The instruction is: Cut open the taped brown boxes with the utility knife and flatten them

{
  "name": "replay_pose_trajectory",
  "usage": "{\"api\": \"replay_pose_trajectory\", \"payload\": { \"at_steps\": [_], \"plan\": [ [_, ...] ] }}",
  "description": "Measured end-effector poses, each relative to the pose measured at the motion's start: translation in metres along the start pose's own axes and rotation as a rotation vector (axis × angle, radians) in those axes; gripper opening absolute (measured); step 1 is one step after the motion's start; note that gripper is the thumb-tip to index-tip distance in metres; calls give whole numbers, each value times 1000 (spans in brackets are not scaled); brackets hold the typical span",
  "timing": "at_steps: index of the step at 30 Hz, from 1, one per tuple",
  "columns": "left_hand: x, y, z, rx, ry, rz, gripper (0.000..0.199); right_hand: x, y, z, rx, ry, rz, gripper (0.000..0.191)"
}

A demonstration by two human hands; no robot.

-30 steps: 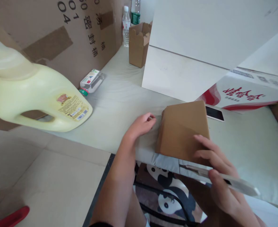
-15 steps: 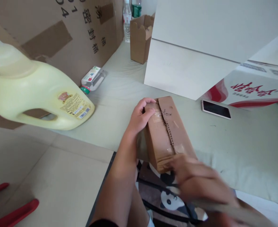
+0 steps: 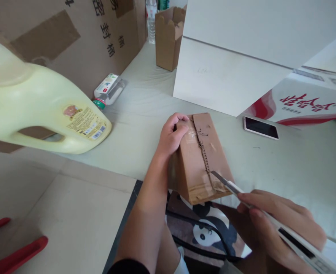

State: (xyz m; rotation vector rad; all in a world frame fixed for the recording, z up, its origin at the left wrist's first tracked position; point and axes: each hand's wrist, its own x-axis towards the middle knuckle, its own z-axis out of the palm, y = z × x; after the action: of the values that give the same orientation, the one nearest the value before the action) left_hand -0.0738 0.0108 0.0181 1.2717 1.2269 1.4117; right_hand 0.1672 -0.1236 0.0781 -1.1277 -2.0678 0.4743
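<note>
A taped brown cardboard box (image 3: 190, 163) lies at the edge of the pale green cloth surface, with a ragged seam running along its top. My left hand (image 3: 173, 135) grips the far left corner of it, thumb on top. In my right hand (image 3: 279, 220) is a white utility knife (image 3: 293, 239), its blade extended. The blade's tip is over the near end of the seam; whether it touches the cardboard I cannot tell. Part of the knife's handle is hidden by the fingers.
A large yellow jug (image 3: 48, 106) and a lying clear bottle (image 3: 109, 91) are at the left. White boxes (image 3: 230, 76) stand behind, with a phone (image 3: 260, 128) to the right. A panda-printed item (image 3: 207, 232) is below the box; red handles (image 3: 19, 255) show at lower left.
My right hand has drawn back to the right from the box's near end, and the knife blade now shows clearly. The left hand keeps its hold. The view has shifted slightly.
</note>
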Motion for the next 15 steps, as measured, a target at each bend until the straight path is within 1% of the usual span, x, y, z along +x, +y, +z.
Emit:
{"api": "replay_pose_trajectory", "payload": {
  "at_steps": [2,4,9,12,13,15],
  "plan": [
    [0,0,-1,3,-4,-2,13,8,-6,2,-15,-34,-111,22],
    [0,0,-1,5,-2,13,12,12,-11,1,-45,-53,-167,22],
    [-1,0,1,-9,16,46,11,7,-16,1,-163,-86,-175,25],
    [-1,-1,3,2,31,44,10,12,-19,6,-169,-89,-223,26],
    [-1,-2,3,9,37,41,10,15,-21,8,-165,-102,-222,25],
    [-1,-3,4,18,52,32,9,19,-25,11,-161,-139,-169,23]
  ]
}}
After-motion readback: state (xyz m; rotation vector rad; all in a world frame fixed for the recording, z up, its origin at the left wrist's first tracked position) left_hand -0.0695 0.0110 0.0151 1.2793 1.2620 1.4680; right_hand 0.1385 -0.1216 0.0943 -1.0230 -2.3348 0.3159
